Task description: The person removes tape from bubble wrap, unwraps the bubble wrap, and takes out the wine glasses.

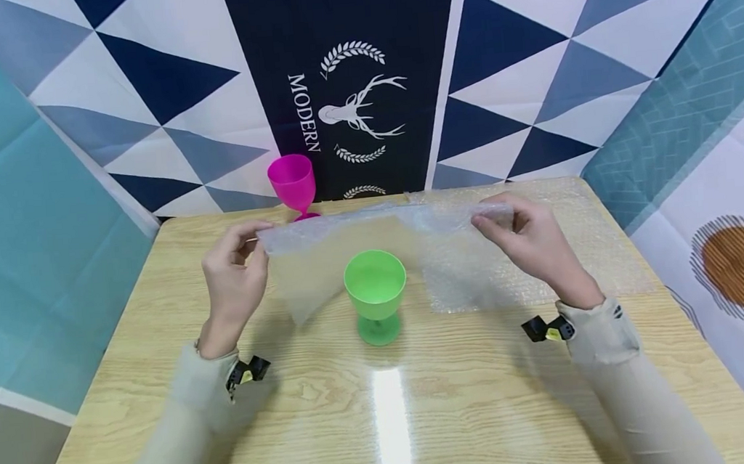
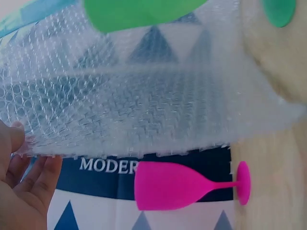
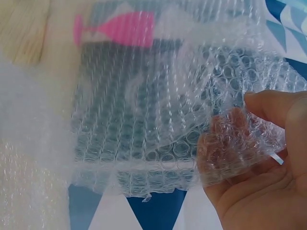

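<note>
A clear sheet of bubble wrap [image 1: 339,229] is stretched between both hands behind the green goblet [image 1: 376,284]. My left hand [image 1: 234,279] pinches its left corner between thumb and fingers; the left wrist view shows the same bubble wrap [image 2: 129,96] hanging down from that hand [image 2: 29,177]. At the other corner my right hand [image 1: 530,241] pinches the sheet, and in the right wrist view its fingers show through the bubble wrap [image 3: 144,120]. The green goblet stands upright on the table, in front of the sheet and between the two arms.
A magenta goblet [image 1: 292,183] stands upright at the table's back edge, left of centre. Another piece of bubble wrap [image 1: 583,244] lies flat on the wooden table [image 1: 307,412] at the back right. Patterned cloth [image 1: 515,53] hangs behind the table.
</note>
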`<state>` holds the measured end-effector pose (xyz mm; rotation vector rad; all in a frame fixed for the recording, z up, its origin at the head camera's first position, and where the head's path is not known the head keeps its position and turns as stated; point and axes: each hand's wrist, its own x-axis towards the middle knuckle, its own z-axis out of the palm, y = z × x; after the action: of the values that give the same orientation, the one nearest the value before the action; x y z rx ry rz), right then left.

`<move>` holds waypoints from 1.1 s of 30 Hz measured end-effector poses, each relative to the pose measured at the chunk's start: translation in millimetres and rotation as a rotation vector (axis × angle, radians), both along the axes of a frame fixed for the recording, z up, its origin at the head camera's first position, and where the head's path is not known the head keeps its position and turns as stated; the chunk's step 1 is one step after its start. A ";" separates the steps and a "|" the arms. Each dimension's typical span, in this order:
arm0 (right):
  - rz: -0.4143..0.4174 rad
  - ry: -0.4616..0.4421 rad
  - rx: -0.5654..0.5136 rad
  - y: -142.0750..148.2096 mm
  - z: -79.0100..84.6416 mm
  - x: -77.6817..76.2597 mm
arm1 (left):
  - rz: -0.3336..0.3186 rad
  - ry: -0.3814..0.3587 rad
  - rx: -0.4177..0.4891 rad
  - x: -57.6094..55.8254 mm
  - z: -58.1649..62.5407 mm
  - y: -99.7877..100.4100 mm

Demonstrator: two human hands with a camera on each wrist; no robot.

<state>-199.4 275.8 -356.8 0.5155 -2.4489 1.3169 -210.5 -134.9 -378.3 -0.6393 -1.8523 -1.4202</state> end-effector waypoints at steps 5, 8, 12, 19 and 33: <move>-0.029 0.020 0.005 2.6 0.0 -6.3 | 0.053 -0.041 0.018 -0.7 9.1 -12.2; -0.037 0.017 -0.018 5.3 0.0 -8.2 | 0.075 -0.075 0.041 0.6 12.0 -16.7; -0.012 0.013 -0.082 8.5 -0.5 -10.7 | 0.064 -0.114 0.065 2.1 11.6 -22.2; -0.003 -0.015 -0.132 13.0 0.5 -12.4 | 0.052 -0.152 0.100 1.8 12.9 -28.3; -0.050 -0.092 -0.224 19.6 -4.8 -20.6 | 0.019 -0.288 0.201 -3.3 13.9 -27.5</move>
<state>-220.0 295.4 -361.7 0.3418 -2.3281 1.6010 -213.7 -162.4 -364.4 -0.3296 -1.8899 -1.7320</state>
